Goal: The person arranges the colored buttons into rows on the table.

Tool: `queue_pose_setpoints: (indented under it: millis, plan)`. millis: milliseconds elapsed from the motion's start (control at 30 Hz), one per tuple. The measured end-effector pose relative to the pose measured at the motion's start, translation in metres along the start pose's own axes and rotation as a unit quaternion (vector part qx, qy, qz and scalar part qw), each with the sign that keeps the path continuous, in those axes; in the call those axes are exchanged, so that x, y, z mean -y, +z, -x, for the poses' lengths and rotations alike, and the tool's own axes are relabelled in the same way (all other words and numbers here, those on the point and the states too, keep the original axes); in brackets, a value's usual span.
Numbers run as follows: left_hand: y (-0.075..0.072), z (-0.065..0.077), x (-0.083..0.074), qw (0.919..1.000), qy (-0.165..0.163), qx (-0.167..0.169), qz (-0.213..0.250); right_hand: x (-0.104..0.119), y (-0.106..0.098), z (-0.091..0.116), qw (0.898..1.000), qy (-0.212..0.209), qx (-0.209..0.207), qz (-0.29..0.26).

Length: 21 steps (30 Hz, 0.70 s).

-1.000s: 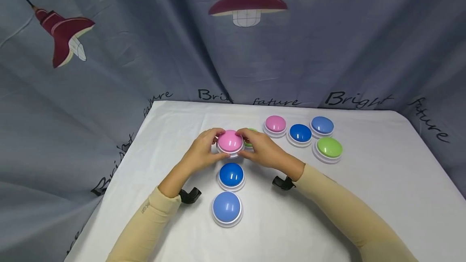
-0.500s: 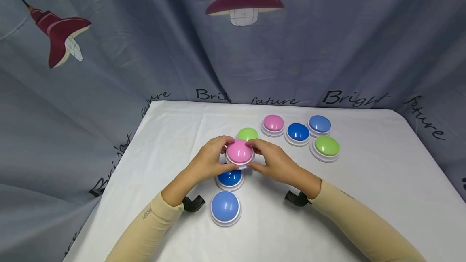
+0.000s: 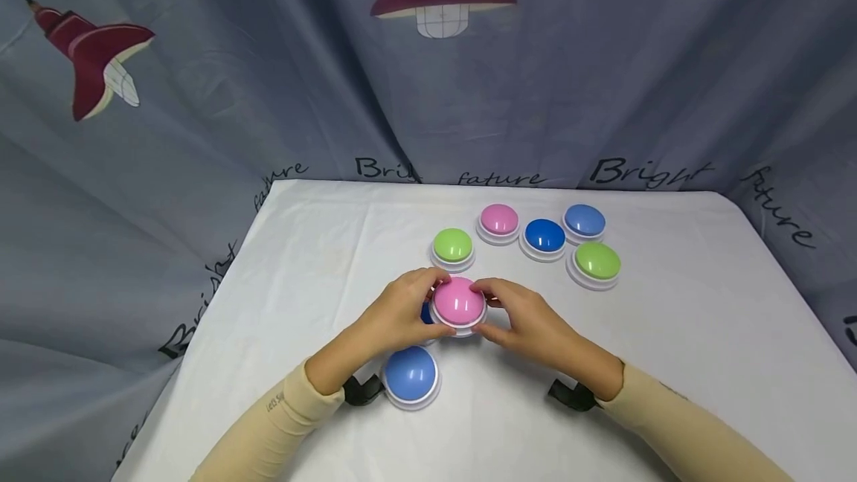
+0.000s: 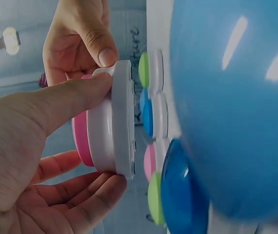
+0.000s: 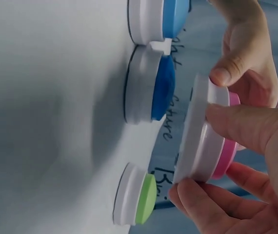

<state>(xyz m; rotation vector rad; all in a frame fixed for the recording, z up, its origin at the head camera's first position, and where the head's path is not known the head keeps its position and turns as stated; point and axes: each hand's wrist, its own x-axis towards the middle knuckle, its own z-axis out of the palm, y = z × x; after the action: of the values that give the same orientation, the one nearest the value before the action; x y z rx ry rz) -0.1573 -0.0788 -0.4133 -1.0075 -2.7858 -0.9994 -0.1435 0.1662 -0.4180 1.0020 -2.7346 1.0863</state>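
Observation:
A pink push button (image 3: 459,301) with a white round base is held up off the white table (image 3: 321,244), dome upward. My left hand (image 3: 405,315) grips its left side and my right hand (image 3: 529,322) its right side, thumbs at the near edge. Both wrist views show a gap under the base. Behind the left fingers a dark blue button (image 3: 426,312) is mostly hidden in the head view; the right wrist view shows its dark blue dome (image 5: 164,87). Nearer me sits a light blue button (image 3: 410,374). Just beyond the hands stands a green button (image 3: 452,245).
At the back right stand a second pink button (image 3: 499,219), another dark blue button (image 3: 545,235), another light blue button (image 3: 584,220) and another green button (image 3: 598,260), close together. A grey curtain (image 3: 301,80) hangs behind the table. Black cameras (image 3: 572,395) sit at both wrists.
Both hands have carried the pink button toward me and slightly right, from beside the green button to over the dark blue one's right side. The green button is now uncovered.

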Motion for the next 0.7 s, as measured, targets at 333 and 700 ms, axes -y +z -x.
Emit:
queue_pose_setpoints:
  millis: [333,700]
  plan:
    - [0.015,0.007,-0.012,0.9984,0.038,0.039,-0.013,0.000,0.008,0.030,1.000,-0.014,0.004,-0.003]
    - [0.024,0.011,-0.023,0.9921,0.023,0.120,-0.028,0.004,0.014,0.052,1.000,-0.019,0.016,0.008]
